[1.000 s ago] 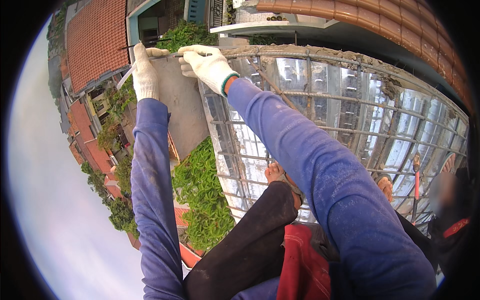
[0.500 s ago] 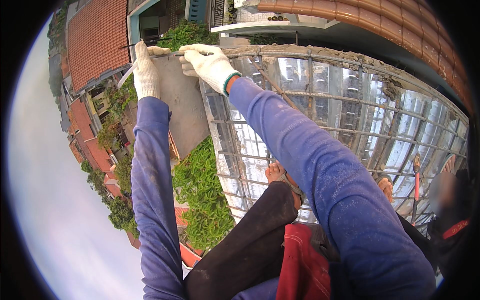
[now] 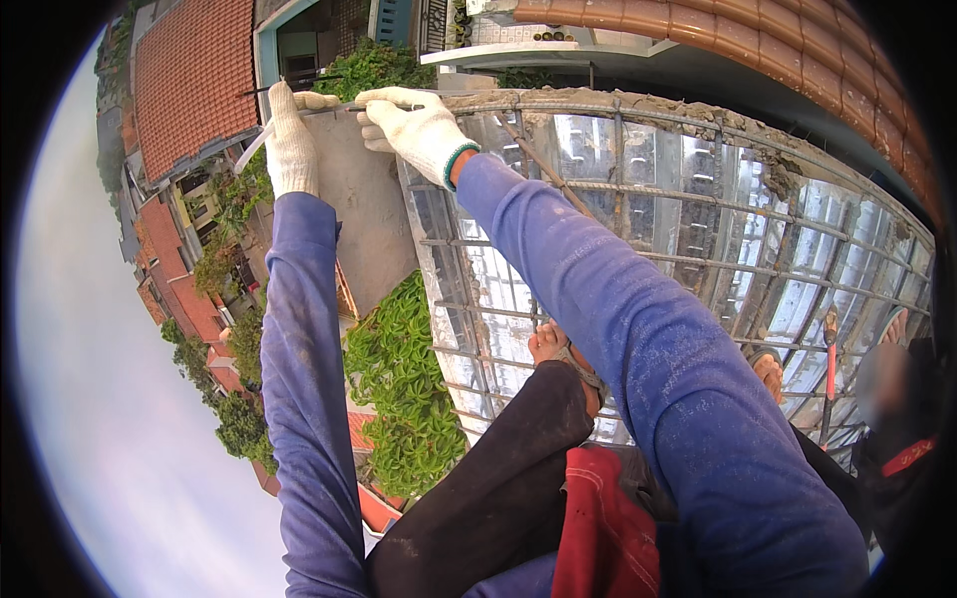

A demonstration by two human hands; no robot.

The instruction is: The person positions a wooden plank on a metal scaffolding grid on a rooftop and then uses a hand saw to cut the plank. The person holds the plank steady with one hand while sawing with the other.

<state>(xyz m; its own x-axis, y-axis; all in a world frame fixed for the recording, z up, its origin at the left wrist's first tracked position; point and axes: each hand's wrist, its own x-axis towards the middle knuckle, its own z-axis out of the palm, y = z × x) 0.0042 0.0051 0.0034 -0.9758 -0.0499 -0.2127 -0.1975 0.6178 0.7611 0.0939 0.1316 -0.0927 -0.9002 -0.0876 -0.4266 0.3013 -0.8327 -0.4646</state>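
Observation:
Both hands wear white knit gloves and are stretched out to the far left corner of the deck. A thin dark rod [image 3: 341,107], perhaps steel bar, runs between them and sticks out past the left glove. My left hand [image 3: 292,145] is closed on it, with one finger lying along the rod. My right hand [image 3: 417,130] pinches the rod near the deck's far corner, its fingers curled and partly hidden. Beside my left hand hangs a narrow white strip [image 3: 255,148]; what holds it is hidden.
A steel bar grid [image 3: 688,196] lies over shiny metal decking [image 3: 498,274], with my sandalled foot [image 3: 550,344] on it. The deck's left edge drops off above green plants [image 3: 409,389]. A red-handled tool [image 3: 830,369] and another person [image 3: 897,419] are at right.

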